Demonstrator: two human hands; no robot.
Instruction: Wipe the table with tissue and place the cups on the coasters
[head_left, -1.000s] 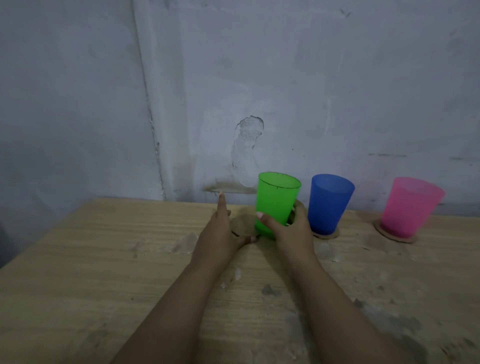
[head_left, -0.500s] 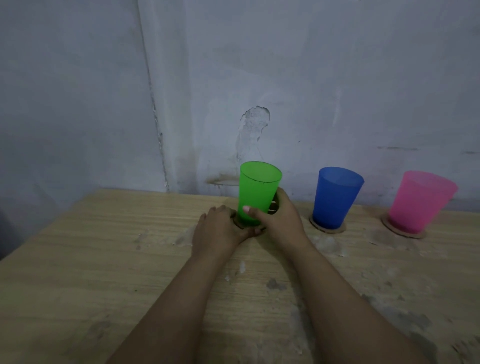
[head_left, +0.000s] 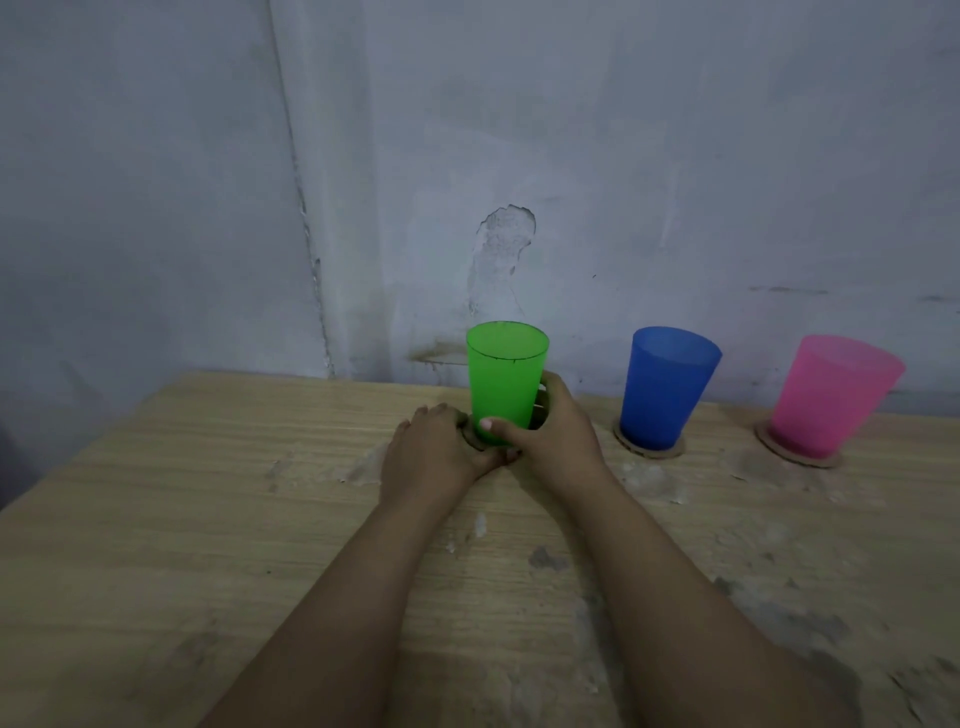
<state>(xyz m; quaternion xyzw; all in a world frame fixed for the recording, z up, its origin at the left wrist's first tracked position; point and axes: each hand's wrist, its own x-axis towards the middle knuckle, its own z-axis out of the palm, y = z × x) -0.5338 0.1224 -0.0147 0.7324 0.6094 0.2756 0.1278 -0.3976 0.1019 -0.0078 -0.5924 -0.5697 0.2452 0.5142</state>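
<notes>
Green cup (head_left: 506, 382) stands upright at the table's (head_left: 156, 519) far edge, on or just over a coaster (head_left: 470, 438) that is mostly hidden. Right hand (head_left: 550, 434) grips its base, fingers curled round. Left hand (head_left: 434, 454) rests beside, fingers bent at the coaster's edge. Blue cup (head_left: 667, 387) and pink cup (head_left: 831, 395) already sit on coasters; release remains. No tissue visible.

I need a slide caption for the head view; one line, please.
Right hand grips the green cup beside the left hand; blue cup and pink cup stand on coasters.
</notes>
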